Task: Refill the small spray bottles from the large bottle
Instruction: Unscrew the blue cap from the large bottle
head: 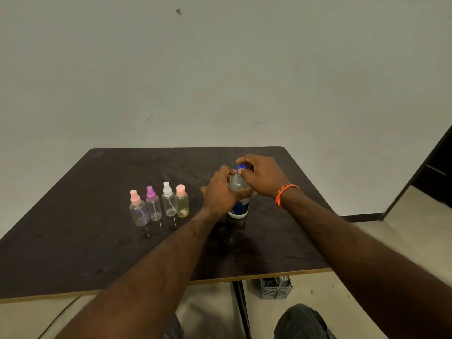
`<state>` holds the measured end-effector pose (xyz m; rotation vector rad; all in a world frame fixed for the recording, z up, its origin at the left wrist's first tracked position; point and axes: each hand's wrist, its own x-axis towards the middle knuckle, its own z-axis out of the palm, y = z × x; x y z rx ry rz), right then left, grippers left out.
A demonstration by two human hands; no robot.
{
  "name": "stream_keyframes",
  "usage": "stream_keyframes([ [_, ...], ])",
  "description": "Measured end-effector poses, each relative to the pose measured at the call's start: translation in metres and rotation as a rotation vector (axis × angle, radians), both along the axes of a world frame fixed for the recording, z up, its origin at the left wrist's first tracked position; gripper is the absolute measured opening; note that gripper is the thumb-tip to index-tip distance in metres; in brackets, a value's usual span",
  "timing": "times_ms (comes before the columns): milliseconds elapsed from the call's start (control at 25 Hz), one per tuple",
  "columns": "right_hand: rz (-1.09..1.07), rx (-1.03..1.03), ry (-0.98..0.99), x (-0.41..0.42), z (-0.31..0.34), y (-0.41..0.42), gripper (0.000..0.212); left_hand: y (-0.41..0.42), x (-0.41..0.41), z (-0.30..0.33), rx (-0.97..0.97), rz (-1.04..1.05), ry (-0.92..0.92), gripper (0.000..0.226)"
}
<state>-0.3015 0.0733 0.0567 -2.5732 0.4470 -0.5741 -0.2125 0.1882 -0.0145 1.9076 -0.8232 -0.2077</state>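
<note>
Fingers [241, 171] around blue cap [240, 166]

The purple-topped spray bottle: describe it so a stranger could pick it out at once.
On the dark table, left of the hands, four small spray bottles stand in a row. The purple-topped spray bottle is second from the left, with a clear body. Its neighbours have pink and white tops.

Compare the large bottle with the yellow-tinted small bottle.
The large bottle is gripped by the left hand while the right hand pinches its blue cap; the yellow-tinted small bottle stands untouched. The large one carries a blue label; the small one has a pink cap. Both stand upright on the table.
</note>
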Motion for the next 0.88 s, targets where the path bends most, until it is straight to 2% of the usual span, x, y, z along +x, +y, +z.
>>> stream_keyframes([
  [120,0.038,-0.011,0.033,-0.0028,0.0032,-0.0009,0.035,-0.0027,0.0021,-0.0026,0.005,-0.006,0.015,0.073],
  [280,0.014,-0.127,0.026,-0.0019,0.0034,-0.003,0.039,-0.0034,0.0023,-0.0033,0.015,0.006,0.025,0.075],
  [480,0.02,-0.049,0.053,0.0031,0.0044,-0.0021,0.032,-0.0026,0.0031,-0.0019,0.018,-0.006,0.035,0.073],
  [680,0.067,0.053,0.104,-0.0051,0.007,-0.0012,0.05,-0.0032,0.004,-0.0049,-0.012,-0.024,0.038,0.072],
  [880,-0.055,-0.072,0.033,0.0017,0.0023,0.0013,0.031,-0.0013,0.0002,-0.0004,0.005,-0.003,0.028,0.071],
])
